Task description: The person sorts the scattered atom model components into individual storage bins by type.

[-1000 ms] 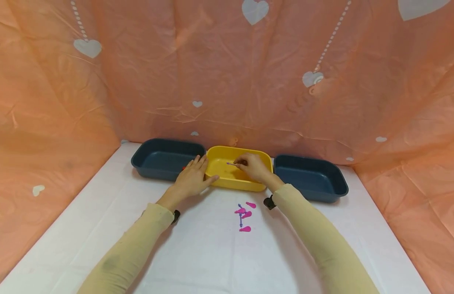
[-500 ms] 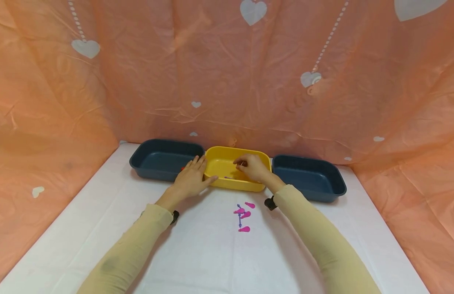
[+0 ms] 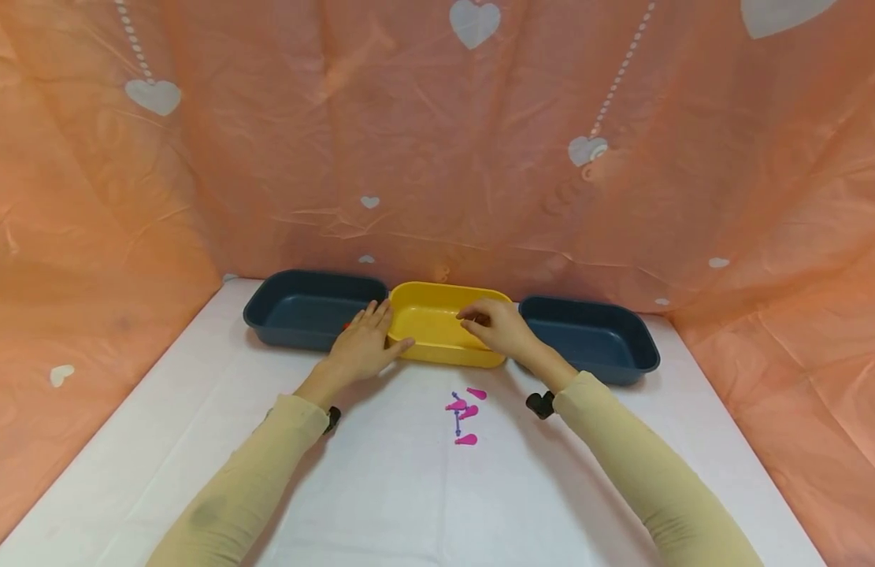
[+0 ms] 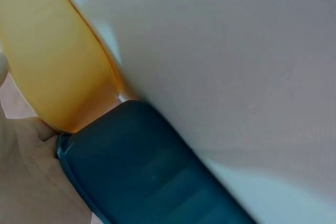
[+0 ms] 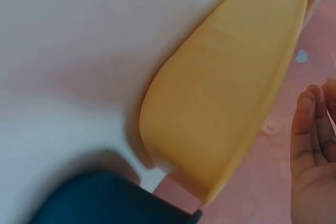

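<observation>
My left hand (image 3: 361,346) lies with straight fingers over the adjoining rims of the left dark blue tray (image 3: 270,329) and the yellow tray (image 3: 451,354). Its thumb reaches along the yellow tray's front edge. Beside those fingers a bit of something red (image 3: 346,325) shows; the rest of it is hidden. Above the yellow tray's right side hovers my right hand (image 3: 504,327), its fingers loosely bent, with nothing seen between them. In the right wrist view the right fingers (image 5: 304,124) are apart from the tray's rim. No small piece is visible inside the yellow tray.
On the white tablecloth (image 3: 380,488), in front of the yellow tray, lie several pink teardrop-shaped pieces (image 3: 468,439) and thin purple rods (image 3: 457,424). A second dark blue tray (image 3: 639,366) stands to the right. An orange curtain (image 3: 437,157) hangs behind the trays.
The small purple rod has left my right hand, dropping into the yellow tray, and is now out of sight. My right hand has since shifted slightly right; the left hand stays in place.
</observation>
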The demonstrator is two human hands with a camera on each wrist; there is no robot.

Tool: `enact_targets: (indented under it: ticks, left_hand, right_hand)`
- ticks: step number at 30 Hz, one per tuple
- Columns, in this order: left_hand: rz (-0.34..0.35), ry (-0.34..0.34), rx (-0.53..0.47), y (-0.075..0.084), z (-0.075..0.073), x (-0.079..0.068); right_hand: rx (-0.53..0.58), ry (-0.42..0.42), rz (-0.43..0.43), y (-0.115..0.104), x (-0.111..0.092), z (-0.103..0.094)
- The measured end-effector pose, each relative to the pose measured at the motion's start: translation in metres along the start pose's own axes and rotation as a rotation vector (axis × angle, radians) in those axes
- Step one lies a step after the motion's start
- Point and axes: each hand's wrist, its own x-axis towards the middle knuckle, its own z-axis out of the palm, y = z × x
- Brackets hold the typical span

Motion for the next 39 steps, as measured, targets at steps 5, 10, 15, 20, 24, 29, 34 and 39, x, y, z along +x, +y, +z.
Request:
enact_targets:
  ticks: [5, 10, 15, 20, 24, 29, 34, 39]
  left_hand:
    - [-0.004, -0.003, -0.002, -0.003, 0.000, -0.002]
    - [-0.010, -0.001, -0.004, -0.005, -0.001, -0.003]
    - [-0.008, 0.005, 0.000, -0.005, -0.001, -0.003]
    - [-0.002, 0.009, 0.005, -0.005, -0.002, -0.003]
    - [0.002, 0.004, 0.007, -0.004, -0.002, -0.002]
    - [0.008, 0.011, 0.010, -0.004, 0.000, -0.001]
    - [0.006, 0.011, 0.007, -0.004, 0.002, 0.001]
    - [-0.004, 0.001, 0.006, -0.003, 0.002, 0.000]
  right_hand:
    - [0.039, 0.001, -0.026, -0.006, -0.018, -0.001]
    - [0.034, -0.012, -0.070, -0.007, -0.032, 0.005]
    - [0.015, -0.081, -0.126, -0.007, -0.041, 0.016]
    - [-0.006, -0.175, -0.150, -0.007, -0.044, 0.026]
    - [-0.039, -0.234, -0.189, -0.005, -0.044, 0.033]
    - [-0.059, -0.289, -0.236, -0.002, -0.043, 0.039]
    - [-0.074, -0.350, -0.238, 0.000, -0.041, 0.043]
    - [-0.094, -0.388, -0.239, 0.001, -0.041, 0.045]
